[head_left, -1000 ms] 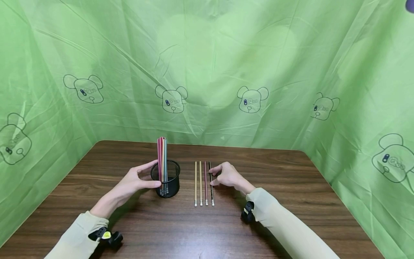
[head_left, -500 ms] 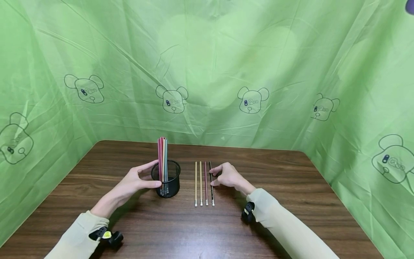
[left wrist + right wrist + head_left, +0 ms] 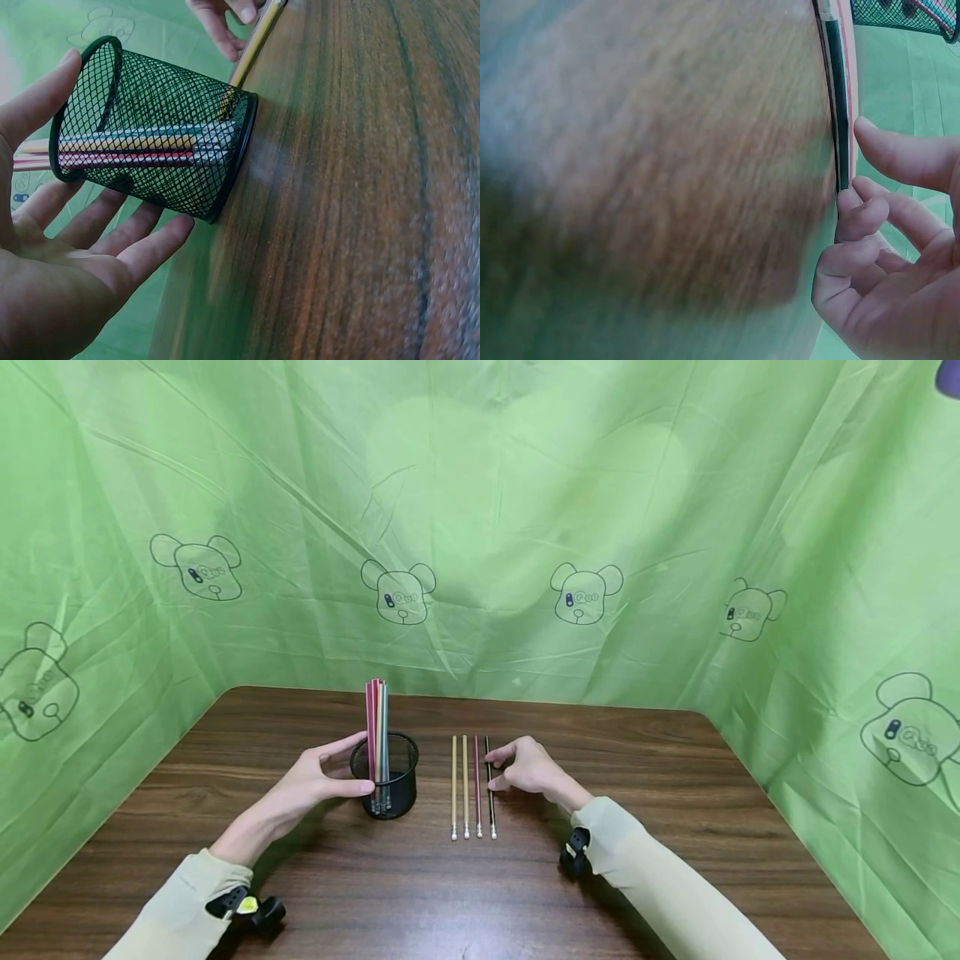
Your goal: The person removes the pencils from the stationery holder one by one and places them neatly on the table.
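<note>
A black mesh pencil cup (image 3: 401, 793) stands upright on the table, with several pencils (image 3: 378, 718) inside, their eraser ends down. My left hand (image 3: 303, 785) holds the cup from the left, thumb at the rim and fingers along the opposite side in the left wrist view. Right of the cup lies a row of pencils: two yellow pencils (image 3: 453, 785), a dark red pencil (image 3: 477, 785) and a black pencil (image 3: 492, 810), erasers toward me. My right hand (image 3: 528, 766) touches the black pencil with thumb and forefinger spread along its length; its other fingers are bent.
The dark wood table (image 3: 300, 893) is bordered at the back and sides by a green cloth (image 3: 480, 510) with bear-face drawings. A black wrist camera (image 3: 266, 914) sits on the left sleeve, and another wrist camera (image 3: 576, 852) on the right.
</note>
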`<state>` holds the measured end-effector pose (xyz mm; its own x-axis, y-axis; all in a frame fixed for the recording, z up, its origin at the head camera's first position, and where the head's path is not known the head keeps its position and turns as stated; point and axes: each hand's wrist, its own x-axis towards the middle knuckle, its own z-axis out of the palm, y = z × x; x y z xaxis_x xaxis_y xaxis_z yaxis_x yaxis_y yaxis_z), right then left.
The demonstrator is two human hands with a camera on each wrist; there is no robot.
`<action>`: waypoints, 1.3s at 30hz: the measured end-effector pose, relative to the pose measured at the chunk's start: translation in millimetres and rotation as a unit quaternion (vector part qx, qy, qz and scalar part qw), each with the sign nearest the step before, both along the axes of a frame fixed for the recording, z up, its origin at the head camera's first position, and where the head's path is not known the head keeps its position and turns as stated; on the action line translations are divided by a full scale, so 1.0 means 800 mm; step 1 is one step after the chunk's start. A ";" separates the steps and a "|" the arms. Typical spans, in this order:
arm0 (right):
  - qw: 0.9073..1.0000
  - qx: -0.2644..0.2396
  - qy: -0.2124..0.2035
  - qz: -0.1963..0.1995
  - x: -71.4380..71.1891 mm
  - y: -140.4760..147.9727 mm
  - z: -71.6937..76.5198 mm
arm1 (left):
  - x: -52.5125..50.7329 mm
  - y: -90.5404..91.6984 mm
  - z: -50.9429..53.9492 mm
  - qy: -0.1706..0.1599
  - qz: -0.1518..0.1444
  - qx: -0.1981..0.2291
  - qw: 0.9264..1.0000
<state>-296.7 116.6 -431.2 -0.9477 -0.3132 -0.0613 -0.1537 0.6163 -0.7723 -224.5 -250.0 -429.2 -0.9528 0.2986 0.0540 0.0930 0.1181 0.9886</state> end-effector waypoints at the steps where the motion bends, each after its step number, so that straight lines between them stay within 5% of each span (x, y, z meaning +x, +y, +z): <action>1: 1.000 0.000 0.000 0.000 0.000 0.000 0.000 | 0.000 0.000 0.000 -0.001 0.000 0.000 1.000; 28: 1.000 0.003 0.021 0.011 0.005 0.000 0.027 | -0.001 -0.001 -0.001 0.003 0.000 -0.008 1.000; 39: 0.996 -0.034 0.056 0.059 0.007 -0.021 0.039 | -0.001 -0.001 -0.001 0.000 0.003 -0.009 1.000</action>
<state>-291.2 99.6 -399.7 -0.9039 -0.4222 0.0686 -0.3096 0.5350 -0.7861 -225.2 -250.8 -430.1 -0.9548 0.2933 0.0490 0.0928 0.1372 0.9862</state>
